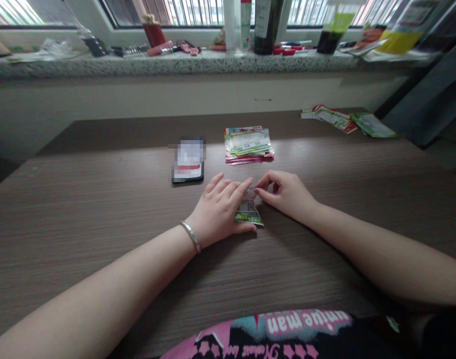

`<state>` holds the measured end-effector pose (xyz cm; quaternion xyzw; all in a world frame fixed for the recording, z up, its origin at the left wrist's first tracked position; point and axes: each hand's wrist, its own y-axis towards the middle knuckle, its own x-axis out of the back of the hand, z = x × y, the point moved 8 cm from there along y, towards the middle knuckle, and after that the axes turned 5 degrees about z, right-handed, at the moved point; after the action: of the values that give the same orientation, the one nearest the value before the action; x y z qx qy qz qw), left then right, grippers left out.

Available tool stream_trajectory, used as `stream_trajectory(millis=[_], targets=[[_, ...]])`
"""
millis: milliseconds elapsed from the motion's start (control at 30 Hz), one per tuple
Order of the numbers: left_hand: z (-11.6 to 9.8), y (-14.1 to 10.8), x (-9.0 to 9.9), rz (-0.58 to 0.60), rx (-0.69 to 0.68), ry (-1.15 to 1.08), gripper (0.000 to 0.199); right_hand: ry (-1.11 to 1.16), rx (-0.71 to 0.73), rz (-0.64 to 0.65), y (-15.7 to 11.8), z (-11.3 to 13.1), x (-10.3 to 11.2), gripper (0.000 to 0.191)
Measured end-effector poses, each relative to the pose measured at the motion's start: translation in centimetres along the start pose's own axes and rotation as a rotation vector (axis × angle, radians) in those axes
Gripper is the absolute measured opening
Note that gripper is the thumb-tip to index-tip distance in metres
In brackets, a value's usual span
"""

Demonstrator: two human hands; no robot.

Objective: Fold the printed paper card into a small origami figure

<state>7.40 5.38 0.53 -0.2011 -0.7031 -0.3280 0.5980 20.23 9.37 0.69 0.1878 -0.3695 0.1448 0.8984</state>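
Observation:
A small printed packet (248,213), green and pale with a square code on it, lies on the table in front of me. Across its left part rests my left hand (221,207), flat with fingers spread, hiding much of it. At the packet's upper right edge, my right hand (282,190) has thumb and forefinger pinched together on the corner. That edge looks bent up a little. Just beyond both hands sits a stack of similar packets (249,142), green on top with red ones below.
A dark-edged phone (188,174), partly blurred, lies left of the stack. More packets (336,118) are scattered at the table's far right. Bottles, pens and small items crowd the stone windowsill (198,64) behind the brown table (81,189).

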Motion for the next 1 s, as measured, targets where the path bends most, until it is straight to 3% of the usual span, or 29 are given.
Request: stream_trajectory(millis=[267, 500, 800, 1000], targets=[[0.0, -0.1, 0.2, -0.044, -0.036, -0.019, 0.095, 0.073, -0.023, 0.119, 0.2, -0.8, -1.4, 0.01], [-0.1, 0.0, 0.4, -0.076, -0.048, -0.001, 0.082, 0.055, -0.014, 0.057, 0.1, -0.5, -0.9, 0.008], [-0.3, 0.1, 0.6, -0.066, -0.055, -0.001, 0.093, 0.143, -0.079, 0.006, 0.3, -0.7, -0.6, 0.012], [-0.1, 0.0, 1.0, -0.087, -0.004, -0.012, 0.072, 0.16, -0.081, 0.007, 0.0, -0.2, -0.4, 0.005]])
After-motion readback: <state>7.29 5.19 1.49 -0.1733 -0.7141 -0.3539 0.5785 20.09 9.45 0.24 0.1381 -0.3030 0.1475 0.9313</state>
